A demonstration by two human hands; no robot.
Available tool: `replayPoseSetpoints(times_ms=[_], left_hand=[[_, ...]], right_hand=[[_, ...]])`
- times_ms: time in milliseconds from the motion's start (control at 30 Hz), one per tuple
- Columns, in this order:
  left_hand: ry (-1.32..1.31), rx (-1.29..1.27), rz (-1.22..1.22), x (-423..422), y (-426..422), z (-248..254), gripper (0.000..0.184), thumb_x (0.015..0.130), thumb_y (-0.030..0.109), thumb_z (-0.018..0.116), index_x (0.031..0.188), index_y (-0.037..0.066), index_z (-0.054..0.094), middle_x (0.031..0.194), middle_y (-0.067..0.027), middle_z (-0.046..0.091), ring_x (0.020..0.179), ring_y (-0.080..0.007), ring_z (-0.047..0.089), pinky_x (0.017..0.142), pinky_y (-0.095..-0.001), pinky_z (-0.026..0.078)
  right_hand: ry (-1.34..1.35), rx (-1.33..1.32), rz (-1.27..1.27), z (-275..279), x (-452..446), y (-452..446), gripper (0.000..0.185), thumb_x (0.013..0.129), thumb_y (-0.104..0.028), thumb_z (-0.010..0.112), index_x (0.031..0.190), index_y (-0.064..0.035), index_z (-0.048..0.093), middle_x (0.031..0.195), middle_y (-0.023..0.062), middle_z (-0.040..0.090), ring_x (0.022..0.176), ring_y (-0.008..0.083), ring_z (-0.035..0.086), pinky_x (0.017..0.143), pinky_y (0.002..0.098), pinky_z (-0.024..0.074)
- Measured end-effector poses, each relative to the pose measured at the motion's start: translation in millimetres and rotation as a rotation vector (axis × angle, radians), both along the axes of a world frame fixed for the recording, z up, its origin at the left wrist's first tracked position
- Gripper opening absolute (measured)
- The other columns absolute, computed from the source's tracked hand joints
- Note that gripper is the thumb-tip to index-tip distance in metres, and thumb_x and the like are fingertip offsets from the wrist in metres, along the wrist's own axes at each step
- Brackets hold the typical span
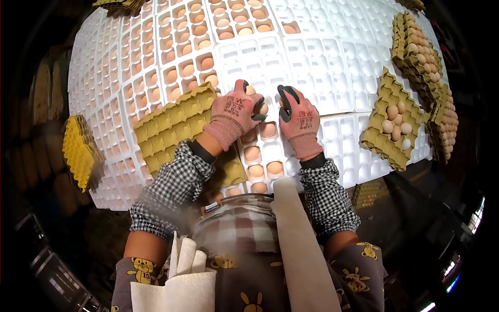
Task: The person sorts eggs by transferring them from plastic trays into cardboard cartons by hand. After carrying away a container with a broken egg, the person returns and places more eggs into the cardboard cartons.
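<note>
My left hand [231, 114], in a pink glove with dark fingertips, curls over a white foam tray [252, 70]. Its fingers are closed around eggs [263, 109], two of which show at the fingertips. Just to its right, my right hand [300, 122] wears a matching glove, fingers bent and pointing down. A sliver of an egg [283, 104] shows by those fingers; the rest is hidden. Below and between the hands, several brown eggs [252, 153] sit in the tray's cells. A yellow-green egg carton [171, 127] lies under my left wrist.
More foam trays hold eggs [200, 29] at the upper left. On the right, a carton [379, 117] carries several loose eggs [396, 119]. Stacked cartons full of eggs [423, 57] line the far right edge. A yellow carton stack [80, 151] stands at the left edge.
</note>
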State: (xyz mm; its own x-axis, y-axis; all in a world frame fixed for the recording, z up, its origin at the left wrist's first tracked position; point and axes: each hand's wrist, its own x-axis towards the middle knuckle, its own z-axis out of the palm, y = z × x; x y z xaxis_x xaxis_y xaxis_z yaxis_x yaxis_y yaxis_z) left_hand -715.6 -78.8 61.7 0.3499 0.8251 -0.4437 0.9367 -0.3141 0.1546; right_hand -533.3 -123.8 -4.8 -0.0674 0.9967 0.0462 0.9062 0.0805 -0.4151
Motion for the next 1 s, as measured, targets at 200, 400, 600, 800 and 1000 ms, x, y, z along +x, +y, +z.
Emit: replayPoseSetpoints(times_ms=[200, 400, 600, 800, 1000], left_hand=[[-0.31, 0.185, 0.132, -4, 14, -42, 0.052, 0.085, 0.03, 0.069, 0.134, 0.022, 0.056, 0.126, -0.0127, 0.056, 0.103, -0.0307, 0.064, 0.085, -0.0393, 0.055], [-0.249, 0.264, 0.087, -18, 20, -49, 0.064, 0.081, 0.026, 0.071, 0.139, 0.011, 0.048, 0.139, -0.0156, 0.05, 0.129, -0.0352, 0.047, 0.106, -0.0491, 0.039], [-0.383, 0.501, 0.337, -73, -56, -9, 0.065, 0.077, 0.016, 0.074, 0.136, 0.007, 0.051, 0.132, -0.0186, 0.055, 0.125, -0.0388, 0.049, 0.107, -0.0462, 0.038], [0.097, 0.098, 0.518, -24, -136, -22, 0.104, 0.073, 0.058, 0.074, 0.15, 0.004, 0.03, 0.156, -0.0243, 0.023, 0.143, -0.044, 0.021, 0.112, -0.0632, 0.017], [0.032, 0.101, 0.592, -27, -134, 3, 0.078, 0.071, 0.043, 0.076, 0.137, 0.011, 0.05, 0.151, -0.0237, 0.031, 0.141, -0.0396, 0.028, 0.113, -0.065, 0.016]], right_hand=[[0.44, -0.003, -0.052, -2, -1, 21, 0.053, 0.075, -0.017, 0.074, 0.126, -0.0139, 0.06, 0.126, 0.0092, 0.056, 0.112, 0.0324, 0.057, 0.095, 0.0403, 0.0487], [0.064, 0.147, -0.002, -48, -20, 57, 0.049, 0.079, -0.023, 0.073, 0.126, -0.0177, 0.062, 0.131, 0.0064, 0.056, 0.125, 0.0264, 0.049, 0.107, 0.0492, 0.033], [0.236, 0.143, 0.224, -37, -44, 17, 0.04, 0.081, -0.034, 0.071, 0.119, -0.0233, 0.066, 0.133, 0.0078, 0.052, 0.13, 0.0299, 0.043, 0.116, 0.0565, 0.0183], [-0.148, -0.071, 0.324, -33, -76, 10, 0.035, 0.082, -0.04, 0.07, 0.115, -0.0292, 0.067, 0.135, 0.0042, 0.051, 0.132, 0.0297, 0.039, 0.113, 0.0623, 0.0181], [-0.305, -0.085, 0.422, -11, -71, 22, 0.038, 0.08, -0.039, 0.072, 0.114, -0.0213, 0.066, 0.133, 0.0065, 0.052, 0.122, 0.0334, 0.047, 0.107, 0.0576, 0.0274]])
